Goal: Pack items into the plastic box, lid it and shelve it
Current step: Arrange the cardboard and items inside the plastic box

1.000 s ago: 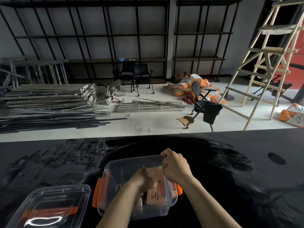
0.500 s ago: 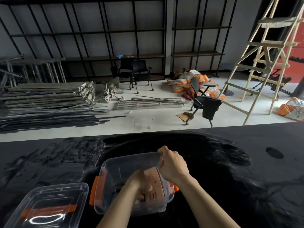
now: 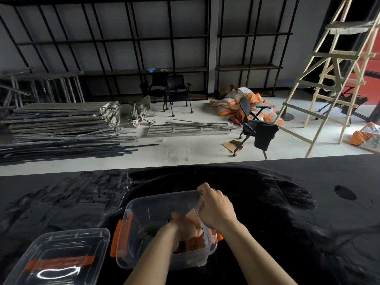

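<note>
The clear plastic box (image 3: pixel 164 231) sits on the black table (image 3: pixel 308 212), lid (image 3: pixel 59 256) off & just beside it; right hand (image 3: pixel 216 208) grips the box's far rim; left hand (image 3: pixel 188 228) is inside, closed on a brown cardboard pack (image 3: pixel 195 241); box could tip or slide if pushed too hard; pack's print too blurry to read

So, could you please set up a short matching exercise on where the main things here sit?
Things:
1. clear plastic box with orange latches
2. clear plastic lid with orange handle
3. brown cardboard carton
4. right hand

Places:
a. inside the box
b. on the box's far rim
c. table, left of the box
d. table centre, open

Pairs: 1-d, 2-c, 3-a, 4-b
</note>
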